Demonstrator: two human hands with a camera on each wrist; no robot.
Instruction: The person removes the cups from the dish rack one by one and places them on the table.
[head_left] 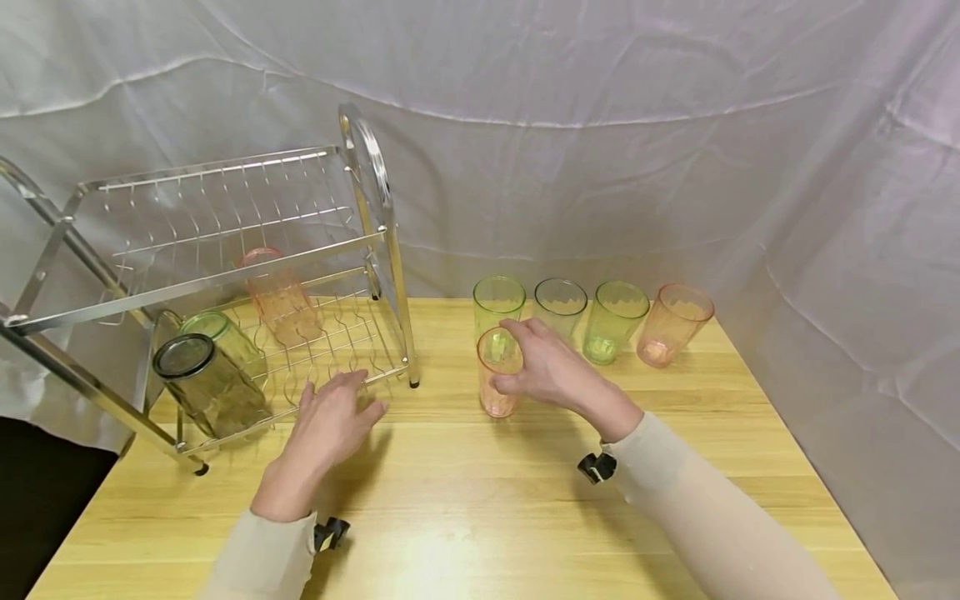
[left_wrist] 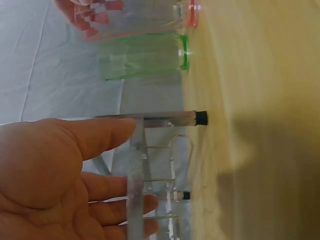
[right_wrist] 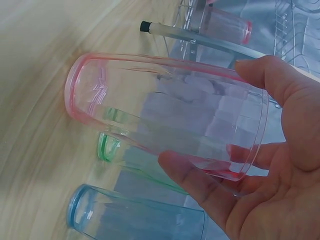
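Gripping a translucent pink tumbler (head_left: 497, 403) near its mouth, right hand (head_left: 551, 367) has thumb and fingers on opposite sides, just right of center in the head frame. Tumbler mouth-up; can't tell if base touches the wood-grain table (head_left: 450, 492). Left hand (head_left: 330, 425), lower left of center, is at the lower front rail of the two-tier chrome wire rack (head_left: 398, 292): fingers loosely extended, tips behind the rail in the left wrist view, can't confirm contact. Rack fills the left of the frame; its lower tier holds a smoky dark tumbler (head_left: 213, 392), a green tumbler (head_left: 238, 343) and a second pink tumbler (head_left: 283, 302), all leaning. Right of center, behind the right hand: row of four upright tumblers (head_left: 617, 321), left to right green, bluish, green, pink.
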